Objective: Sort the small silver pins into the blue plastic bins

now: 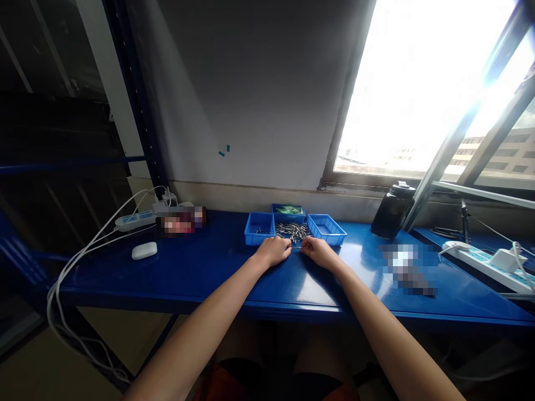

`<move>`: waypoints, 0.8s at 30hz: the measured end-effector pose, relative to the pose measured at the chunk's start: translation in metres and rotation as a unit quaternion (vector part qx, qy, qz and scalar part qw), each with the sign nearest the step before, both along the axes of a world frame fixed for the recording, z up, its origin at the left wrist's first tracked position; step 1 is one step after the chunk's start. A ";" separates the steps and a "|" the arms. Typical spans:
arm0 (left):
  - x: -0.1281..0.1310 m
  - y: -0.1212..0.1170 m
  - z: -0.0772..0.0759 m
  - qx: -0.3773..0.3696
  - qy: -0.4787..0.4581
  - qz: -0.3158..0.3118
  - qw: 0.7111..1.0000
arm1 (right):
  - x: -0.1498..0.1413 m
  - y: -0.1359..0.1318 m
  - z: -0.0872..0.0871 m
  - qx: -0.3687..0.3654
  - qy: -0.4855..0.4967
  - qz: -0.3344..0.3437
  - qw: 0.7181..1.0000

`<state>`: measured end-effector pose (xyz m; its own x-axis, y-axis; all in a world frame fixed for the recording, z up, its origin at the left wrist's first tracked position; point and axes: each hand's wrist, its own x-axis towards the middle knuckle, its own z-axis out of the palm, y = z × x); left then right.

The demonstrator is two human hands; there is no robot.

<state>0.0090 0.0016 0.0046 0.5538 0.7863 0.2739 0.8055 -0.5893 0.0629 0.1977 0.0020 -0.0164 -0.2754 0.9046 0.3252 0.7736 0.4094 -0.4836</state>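
Close in front of a pile of small, thin metal pieces, my left hand is curled closed on the blue table, its fingertips mostly hidden. My right hand faces it with fingers pinched together. A thin, light sliver shows between the hands and reaches the right fingertips; it is too small to name. Left of the pile stands a blue plastic bin with a few metal pieces inside. Another blue bin is on the right. Behind the pile, a third blue bin holds green, shiny material.
A black bottle stands by the window. On the left lie a white case, a power strip and looped white cables. Another power strip is at right. Blurred items lie on the blue table.
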 end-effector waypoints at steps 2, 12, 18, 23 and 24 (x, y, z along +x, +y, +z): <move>0.000 0.000 0.001 -0.002 -0.002 -0.008 1.000 | 0.000 -0.001 0.000 0.001 0.002 0.001 1.000; -0.001 -0.002 0.002 -0.005 -0.002 -0.024 1.000 | -0.001 -0.004 0.004 -0.008 -0.003 0.000 1.000; 0.000 -0.004 0.004 -0.004 0.002 -0.021 1.000 | -0.001 -0.007 0.005 -0.008 -0.018 -0.002 1.000; 0.000 -0.002 0.003 0.004 0.006 -0.027 1.000 | -0.003 -0.007 0.008 0.043 -0.031 -0.014 0.999; 0.000 -0.002 0.002 0.004 0.007 -0.028 1.000 | -0.007 -0.011 0.014 0.058 -0.026 -0.018 0.998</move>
